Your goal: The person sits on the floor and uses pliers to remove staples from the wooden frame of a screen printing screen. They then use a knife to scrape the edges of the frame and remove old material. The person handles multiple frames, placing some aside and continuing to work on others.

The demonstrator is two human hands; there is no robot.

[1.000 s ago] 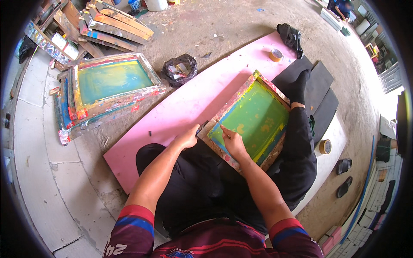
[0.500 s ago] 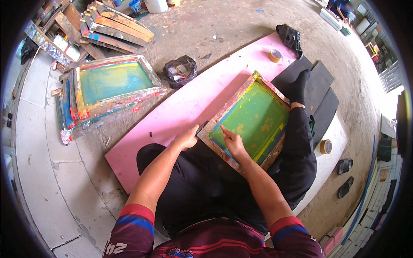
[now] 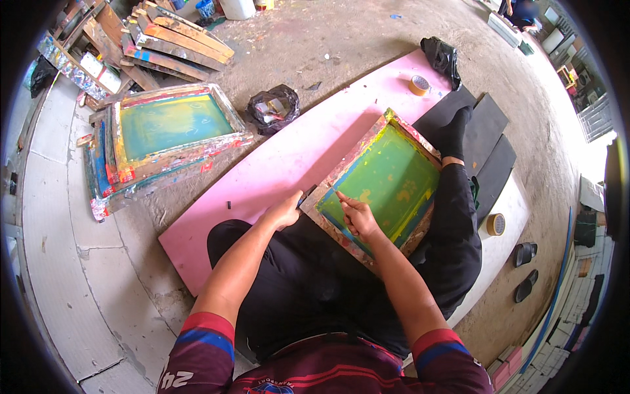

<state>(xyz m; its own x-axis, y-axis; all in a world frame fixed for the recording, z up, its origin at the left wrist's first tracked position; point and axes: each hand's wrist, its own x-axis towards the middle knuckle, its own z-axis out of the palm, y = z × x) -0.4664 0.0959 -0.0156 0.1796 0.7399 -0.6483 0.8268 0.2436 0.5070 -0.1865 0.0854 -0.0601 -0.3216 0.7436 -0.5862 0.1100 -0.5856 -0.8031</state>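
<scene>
A wooden-framed printing screen [image 3: 407,172] with green mesh lies tilted across my lap, its rim smeared with yellow and red paint. My left hand [image 3: 283,211] is closed beside the frame's near left corner, around a small dark thing [image 3: 307,195] that I cannot make out. Over the mesh, close to that same corner, is my right hand [image 3: 359,218]. Its index finger is stretched out with the tip at the mesh, while the other fingers curl under. Nothing shows in the right hand. Pale yellowish marks spot the green mesh.
I sit on a pink board [image 3: 262,171]. Tape rolls [image 3: 419,85] lie at its far end and to my right. A black bag of scraps [image 3: 273,109] and stacked screens [image 3: 174,125] stand left. Dark sheets [image 3: 482,121] lie by my foot. Sandals [image 3: 525,254] lie right.
My right hand's lower fingers have curled in a little, and its index finger still reaches to the mesh. My left hand and the screen have hardly moved.
</scene>
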